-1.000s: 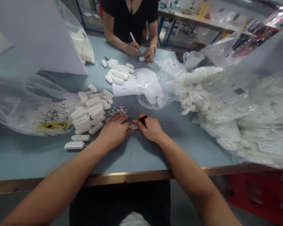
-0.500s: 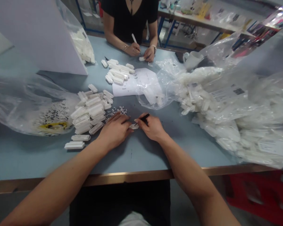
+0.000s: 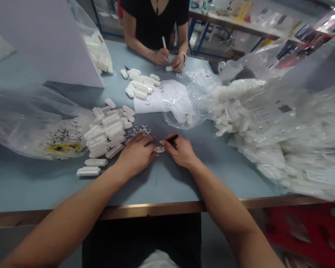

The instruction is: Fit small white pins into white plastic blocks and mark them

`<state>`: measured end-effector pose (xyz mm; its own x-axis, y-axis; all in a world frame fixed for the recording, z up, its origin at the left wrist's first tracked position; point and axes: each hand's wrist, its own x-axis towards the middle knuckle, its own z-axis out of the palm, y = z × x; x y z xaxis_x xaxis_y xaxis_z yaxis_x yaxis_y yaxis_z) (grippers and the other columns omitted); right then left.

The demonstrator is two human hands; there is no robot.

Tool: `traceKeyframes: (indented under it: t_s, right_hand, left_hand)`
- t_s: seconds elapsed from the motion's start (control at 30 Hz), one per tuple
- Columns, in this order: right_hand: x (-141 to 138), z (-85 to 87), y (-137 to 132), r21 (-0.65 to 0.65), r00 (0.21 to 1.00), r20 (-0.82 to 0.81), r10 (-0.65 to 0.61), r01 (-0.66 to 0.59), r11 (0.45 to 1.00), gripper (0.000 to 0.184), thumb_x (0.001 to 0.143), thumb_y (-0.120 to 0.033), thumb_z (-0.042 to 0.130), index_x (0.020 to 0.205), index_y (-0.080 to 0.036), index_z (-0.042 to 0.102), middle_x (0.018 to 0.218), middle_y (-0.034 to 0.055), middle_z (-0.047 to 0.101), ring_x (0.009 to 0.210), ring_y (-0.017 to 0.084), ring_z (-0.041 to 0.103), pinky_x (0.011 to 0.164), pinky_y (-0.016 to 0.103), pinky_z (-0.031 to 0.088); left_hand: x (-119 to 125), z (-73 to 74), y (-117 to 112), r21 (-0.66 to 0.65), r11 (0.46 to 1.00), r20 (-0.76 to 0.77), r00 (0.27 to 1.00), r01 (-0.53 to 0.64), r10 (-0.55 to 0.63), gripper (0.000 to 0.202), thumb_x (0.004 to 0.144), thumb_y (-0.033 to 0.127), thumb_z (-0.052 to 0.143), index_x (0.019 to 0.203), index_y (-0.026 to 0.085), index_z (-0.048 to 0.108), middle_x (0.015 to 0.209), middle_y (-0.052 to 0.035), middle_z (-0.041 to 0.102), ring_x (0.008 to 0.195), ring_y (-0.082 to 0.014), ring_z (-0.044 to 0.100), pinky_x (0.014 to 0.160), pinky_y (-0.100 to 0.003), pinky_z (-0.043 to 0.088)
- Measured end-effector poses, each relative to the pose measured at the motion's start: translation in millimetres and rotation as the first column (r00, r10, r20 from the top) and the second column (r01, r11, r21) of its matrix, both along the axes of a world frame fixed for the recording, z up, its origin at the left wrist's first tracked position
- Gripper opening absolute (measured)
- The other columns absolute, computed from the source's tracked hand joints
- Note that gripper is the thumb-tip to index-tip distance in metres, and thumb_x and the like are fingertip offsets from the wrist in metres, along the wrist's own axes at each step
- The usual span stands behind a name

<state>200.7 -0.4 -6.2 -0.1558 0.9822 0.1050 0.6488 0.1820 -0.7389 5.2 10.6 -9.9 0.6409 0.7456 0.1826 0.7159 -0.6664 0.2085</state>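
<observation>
Since a moment ago, my right hand (image 3: 181,151) has shifted rightward, pinching a black pen (image 3: 172,139). My flat left hand (image 3: 136,156) lies beside the small white piece (image 3: 159,149) on the surface (image 3: 156,186); steady hands keep it still.

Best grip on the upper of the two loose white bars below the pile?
Pinch the white bar at its middle, across its two long sides, coming straight down from above. It lies flat on the blue table, long and narrow, so those sides look the best hold. The pile and the lower bar sit close, so approaching from the side looks tight.
</observation>
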Motion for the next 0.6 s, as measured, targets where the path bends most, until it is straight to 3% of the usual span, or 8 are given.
traceKeyframes:
  t_s: [0.23,0.47,0.6]
  right_hand:
    - [-0.7,-2.9,0.0,0.034,0.997,0.070,0.013,-0.015,0.999,0.022,0.092,-0.038,0.055,0.088,-0.020,0.067,0.081,0.0043,0.070,0.076,0.018,0.066,0.071,0.027,0.045]
    - [-1.8,-9.7,1.5,0.071,0.979,0.178,0.104,-0.119,0.990,0.023,0.095,-0.036,0.050,0.095,-0.017,0.064,0.087,0.0074,0.071,0.081,0.020,0.067,0.074,0.028,0.044]
    - [-2.4,-6.2,0.6,0.054,0.987,0.141,0.075,-0.083,0.995,0.022,0.095,-0.036,0.052,0.092,-0.018,0.065,0.085,0.0061,0.071,0.079,0.018,0.066,0.073,0.028,0.044]
  left_hand:
    - [0.0,-1.0,0.8,0.026,1.000,-0.005,1.000,0.014,-0.014,0.024,0.089,0.032,0.059,0.103,0.019,0.074,0.122,-0.0102,0.068,0.116,-0.0271,0.061,0.114,-0.050,0.037]
    - [-1.1,-0.7,0.8,0.048,0.999,0.005,1.000,0.027,-0.027,0.023,0.088,0.032,0.061,0.101,0.017,0.074,0.120,-0.0113,0.068,0.114,-0.0277,0.061,0.113,-0.049,0.038]
    - [-0.7,0.5,0.4,0.049,0.999,-0.007,1.000,0.023,-0.023,0.022,0.089,0.032,0.060,0.102,0.019,0.073,0.120,-0.0102,0.068,0.114,-0.0271,0.061,0.112,-0.050,0.039]
